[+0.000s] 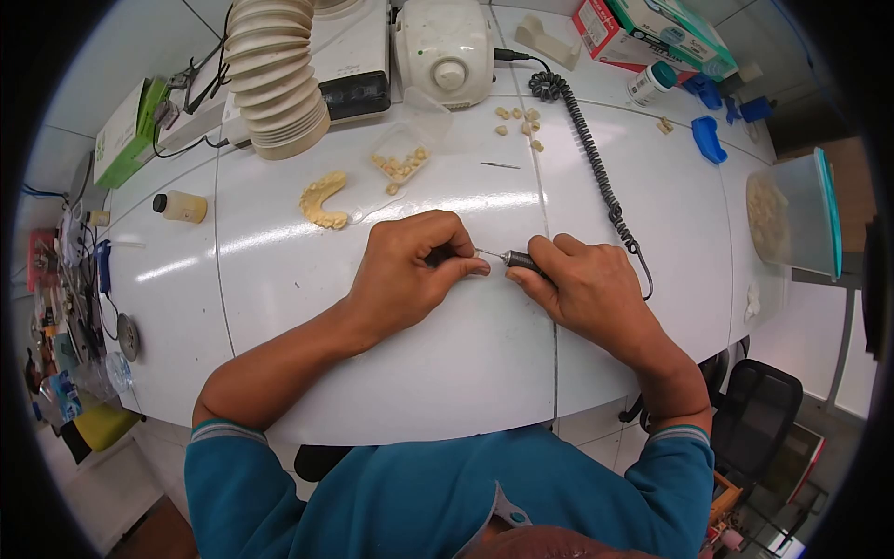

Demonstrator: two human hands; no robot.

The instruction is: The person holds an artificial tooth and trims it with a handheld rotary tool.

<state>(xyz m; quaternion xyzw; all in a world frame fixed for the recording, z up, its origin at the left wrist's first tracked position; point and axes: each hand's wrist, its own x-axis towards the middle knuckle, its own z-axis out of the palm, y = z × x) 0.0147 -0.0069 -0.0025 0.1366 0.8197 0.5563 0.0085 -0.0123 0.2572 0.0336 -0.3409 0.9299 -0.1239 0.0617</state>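
Observation:
My right hand (596,287) is closed round a dark rotary handpiece (524,261) with a metal nose. A thin bur (488,252) sticks out of it toward my left hand (410,263). The left thumb and fingers are pinched together at the bur's tip; whatever lies between them is too small and hidden to name. Beyond my left hand sits a cream horseshoe-shaped dental cast (321,201). Near it, a small clear box (416,170) with its lid up holds several yellowish tooth-like pieces. More loose pieces (503,113) and a separate thin bur (500,165) lie farther back.
A coiled black cord (596,154) runs from the white motor unit (447,58) toward my right hand. A ribbed hose (275,74) hangs at the back left. A small bottle (182,207) lies left, blue trays (708,140) and a lidded tub (787,212) stand right.

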